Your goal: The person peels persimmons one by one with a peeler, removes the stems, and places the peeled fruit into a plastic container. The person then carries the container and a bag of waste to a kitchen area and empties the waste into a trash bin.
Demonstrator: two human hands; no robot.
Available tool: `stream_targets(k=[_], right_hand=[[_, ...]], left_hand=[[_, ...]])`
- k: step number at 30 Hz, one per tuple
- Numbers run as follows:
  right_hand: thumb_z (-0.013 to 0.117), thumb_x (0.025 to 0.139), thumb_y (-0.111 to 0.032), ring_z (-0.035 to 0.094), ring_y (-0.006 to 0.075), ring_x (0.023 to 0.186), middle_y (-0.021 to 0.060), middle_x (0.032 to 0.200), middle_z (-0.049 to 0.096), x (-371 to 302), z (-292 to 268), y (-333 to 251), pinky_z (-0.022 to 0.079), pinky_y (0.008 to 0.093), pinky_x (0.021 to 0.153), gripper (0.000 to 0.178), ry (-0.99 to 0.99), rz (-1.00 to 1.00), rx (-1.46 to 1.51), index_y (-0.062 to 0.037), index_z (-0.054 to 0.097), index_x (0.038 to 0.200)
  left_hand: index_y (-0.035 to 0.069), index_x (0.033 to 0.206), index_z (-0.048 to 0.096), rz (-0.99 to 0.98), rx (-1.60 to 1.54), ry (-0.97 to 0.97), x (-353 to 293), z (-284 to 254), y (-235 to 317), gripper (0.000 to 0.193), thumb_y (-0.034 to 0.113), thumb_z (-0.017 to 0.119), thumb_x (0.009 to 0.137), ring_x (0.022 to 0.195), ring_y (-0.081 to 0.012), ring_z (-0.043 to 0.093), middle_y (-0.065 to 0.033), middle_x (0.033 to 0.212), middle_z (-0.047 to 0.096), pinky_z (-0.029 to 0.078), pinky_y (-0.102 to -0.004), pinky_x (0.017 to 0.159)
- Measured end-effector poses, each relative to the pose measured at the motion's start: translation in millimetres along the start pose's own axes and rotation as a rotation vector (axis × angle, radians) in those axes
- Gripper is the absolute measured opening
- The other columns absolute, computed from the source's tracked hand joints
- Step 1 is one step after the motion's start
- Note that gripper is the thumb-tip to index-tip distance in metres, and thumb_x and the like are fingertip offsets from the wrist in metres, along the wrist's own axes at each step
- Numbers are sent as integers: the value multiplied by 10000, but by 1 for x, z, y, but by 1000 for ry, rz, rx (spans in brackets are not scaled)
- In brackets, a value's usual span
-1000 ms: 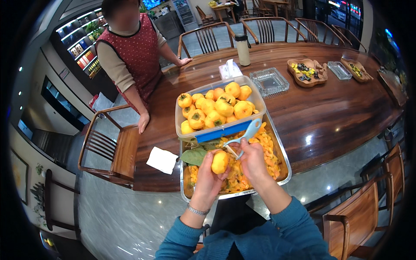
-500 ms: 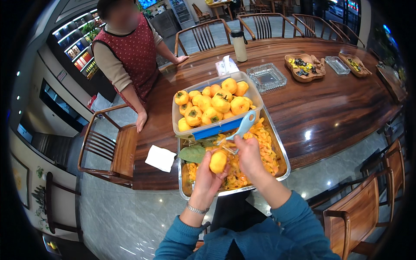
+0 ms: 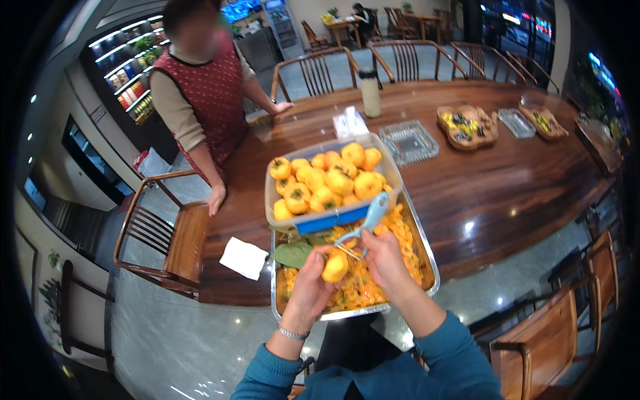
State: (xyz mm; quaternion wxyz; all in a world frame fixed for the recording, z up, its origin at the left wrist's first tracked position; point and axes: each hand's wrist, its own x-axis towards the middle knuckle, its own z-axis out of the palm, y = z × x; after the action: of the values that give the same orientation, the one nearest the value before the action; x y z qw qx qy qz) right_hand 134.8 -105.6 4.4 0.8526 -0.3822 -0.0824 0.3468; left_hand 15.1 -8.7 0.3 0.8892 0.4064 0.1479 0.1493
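Note:
My left hand is closed round a peeled yellow-orange persimmon. Gripped in my right hand is a light blue peeler, its metal blade end close to the top of that fruit; whether it touches I cannot tell. Both hands are above a metal tray strewn with orange peelings. A green leaf lies at the tray's left side, beside my left hand. Across the tray's far part stands a clear plastic tub with a blue band, heaped with peeled persimmons.
A white napkin lies left of the tray on the wooden table. Beyond the tub are a tissue pack, a glass tray, a bottle and a candy dish. At left, a person leans on the table.
The view has tilted, so the table and tray sit lower in the picture. My hands keep the same grips on persimmon and peeler, and the fruit is slightly turned.

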Motion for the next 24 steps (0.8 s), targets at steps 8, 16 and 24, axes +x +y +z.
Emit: stream_targets(k=[8,16,24], right_hand=[[486,909,-104,603,173,904,82,1018,616,1,2,-11,470,342,847,226,-48,-166,-75,10,524,1100],[478,909,-94,605,189,938,126,985,638,-6,6,-22,462,338,865,225,-131,-178,-168,18,505,1103],[471,904,-68,613,155,844,116,919,637,-9,13,0,485,276,776,183,-237,-38,-206,29,492,1059]], left_hand=[[89,1174,441,-16,-67,-34,-1,0,8,340,243,473,873,842,-256,563,-111,1012,558,443,-308,650],[102,1221,424,43,132,12,-6,6,16,371,137,461,854,928,-171,544,-73,1093,536,440,-304,693],[26,1214,424,22,161,-15,-7,7,10,512,56,466,704,1073,-174,498,-90,1152,508,394,-292,933]])
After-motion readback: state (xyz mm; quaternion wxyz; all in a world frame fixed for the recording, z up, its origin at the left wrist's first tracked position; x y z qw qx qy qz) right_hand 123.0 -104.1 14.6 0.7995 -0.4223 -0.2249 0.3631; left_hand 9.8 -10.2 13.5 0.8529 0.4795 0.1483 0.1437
